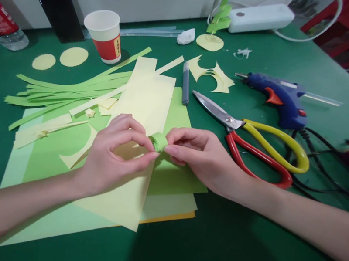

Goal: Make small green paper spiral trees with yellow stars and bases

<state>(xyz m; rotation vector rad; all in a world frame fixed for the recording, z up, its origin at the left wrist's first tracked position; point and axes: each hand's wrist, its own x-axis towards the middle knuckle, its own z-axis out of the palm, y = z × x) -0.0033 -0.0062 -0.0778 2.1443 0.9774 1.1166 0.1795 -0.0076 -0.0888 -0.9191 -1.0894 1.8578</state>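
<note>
Between my two hands is a small coiled strip of green paper (158,141), held over a stack of coloured paper. My left hand (118,152) pinches its left side between thumb and forefinger. From the right, the thumb and fingers of my right hand (194,153) grip the same coil. Beneath them lie pale yellow sheets (147,104) and green sheets (175,170). Loose green paper strips (74,95) fan out to the left. Scissors (247,133) with one yellow and one red handle rest right of my right hand, with a grey marker-like stick (186,84) near their tip.
A blue glue gun (276,96) with its cord lies at the right. At the back stand a paper cup (105,35), a bottle (2,21), a small paper tree (220,18) on a round base and a white power strip (261,18). Pale paper circles (73,56) lie left.
</note>
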